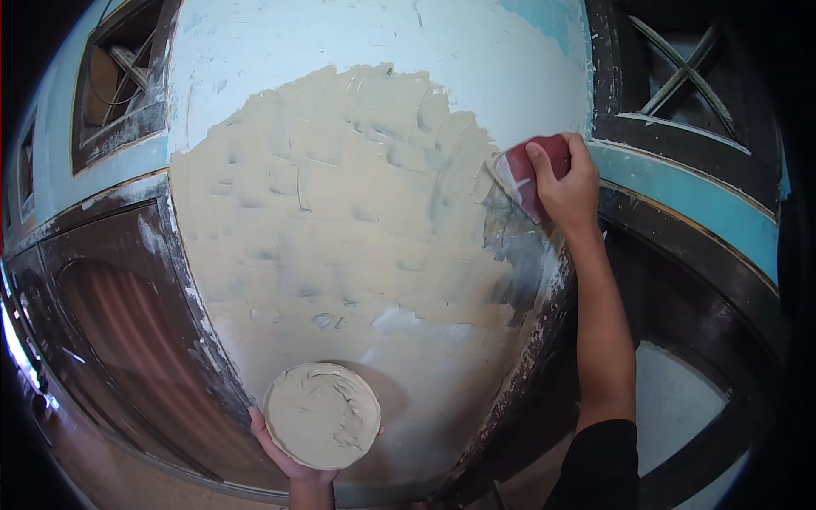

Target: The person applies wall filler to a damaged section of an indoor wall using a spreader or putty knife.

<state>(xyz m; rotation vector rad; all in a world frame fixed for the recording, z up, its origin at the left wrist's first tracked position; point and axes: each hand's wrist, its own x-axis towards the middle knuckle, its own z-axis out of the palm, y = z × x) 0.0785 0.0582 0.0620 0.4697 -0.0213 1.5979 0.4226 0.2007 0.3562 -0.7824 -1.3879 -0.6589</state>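
"What are the hands doing?"

"At right of centre, the right hand (pixel 571 189) is grasping a maroon scraper (pixel 520 170), its thumb lying along the face. At lower left of centre, the left hand (pixel 286 460) is cupping a round tub (pixel 376 399) from below, and the tub is holding smooth, greyish putty (pixel 314 416)."

"Where is the scraper working?"

"Its pale, putty-smeared edge is leaning at the right border of a big beige coat (pixel 314 204), which is covering most of the middle of the wall (pixel 340 34). Whether the whole edge is touching, I cannot tell."

"What is good work calling for here?"

"In my judgement, keeping the blade low and evenly pressed, and overlapping the finished coat so no ridge is forming. Dark dents and short lines are showing across the centre, so those are probably needing a thin second pass. Keeping the tub level is helping too."

"What is standing in the way?"

"Just below the scraper, a dark grey patch (pixel 523 246) is looking thin or bare. Beside it, a chipped dark edge (pixel 538 316) is curving down and limiting the stroke. A dark window (pixel 684 68) is filling the upper right, another opening (pixel 119 127) is sitting upper left, and a brown door (pixel 115 297) is standing lower left."
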